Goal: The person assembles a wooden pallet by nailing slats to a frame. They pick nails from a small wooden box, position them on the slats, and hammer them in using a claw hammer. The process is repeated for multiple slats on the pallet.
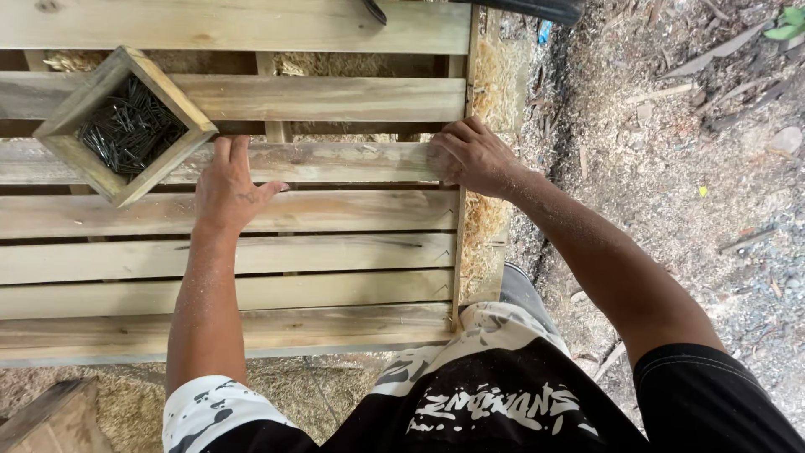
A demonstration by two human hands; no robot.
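A wooden pallet of pale horizontal slats (335,252) lies in front of me. My left hand (228,186) rests flat on one loose-looking slat (352,162), fingers reaching over its far edge, just right of the nail box. My right hand (471,156) grips the right end of that same slat at the pallet's edge, fingers curled over it. A small square wooden box (59,117) holding several dark nails (130,127) sits turned like a diamond on the slats at upper left, touching my left hand's side.
Sawdust and straw cover the ground (671,168) to the right and below the pallet. A dark tool tip (374,10) lies on the top slat. A wood block (50,415) shows at bottom left. My shoe (521,289) stands beside the pallet's right edge.
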